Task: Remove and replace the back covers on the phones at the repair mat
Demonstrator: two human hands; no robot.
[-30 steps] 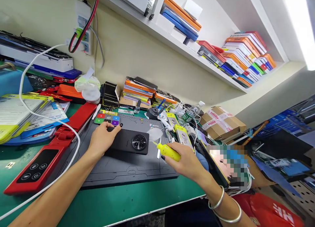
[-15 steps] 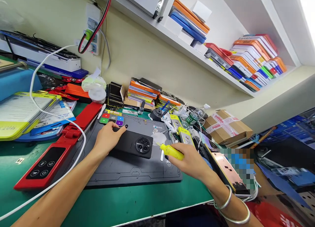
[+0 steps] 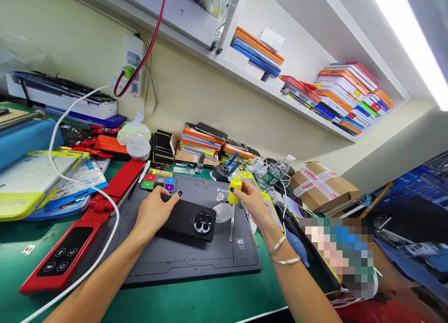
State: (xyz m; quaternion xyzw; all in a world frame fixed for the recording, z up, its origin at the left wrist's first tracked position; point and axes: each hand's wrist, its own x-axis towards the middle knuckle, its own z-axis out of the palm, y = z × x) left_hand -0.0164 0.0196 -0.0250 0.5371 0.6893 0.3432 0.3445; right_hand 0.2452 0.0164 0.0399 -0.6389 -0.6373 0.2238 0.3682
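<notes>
Against a pale wall (image 3: 210,99), green bench (image 3: 147,309) bearing a dark mat (image 3: 164,262); on or just above the mat, black phone (image 3: 184,218), long axis roughly 9 to 3 o'clock, camera end at 3; clamped at the 10 o'clock corner by the left hand (image 3: 154,211); yellow bottle (image 3: 234,192) gripped in the right hand (image 3: 255,204), apart from the camera end at 1 to 2 o'clock; translucent disc (image 3: 225,215) just beside that end; room over the mat at 6 o'clock, to its near edge.

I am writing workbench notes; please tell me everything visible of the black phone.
The black phone has a matte-looking back with a round, glossy camera module near its right end. The left hand grips its other end. Back upward, it is tilted over the dark gray mat; its camera end appears raised.
</notes>
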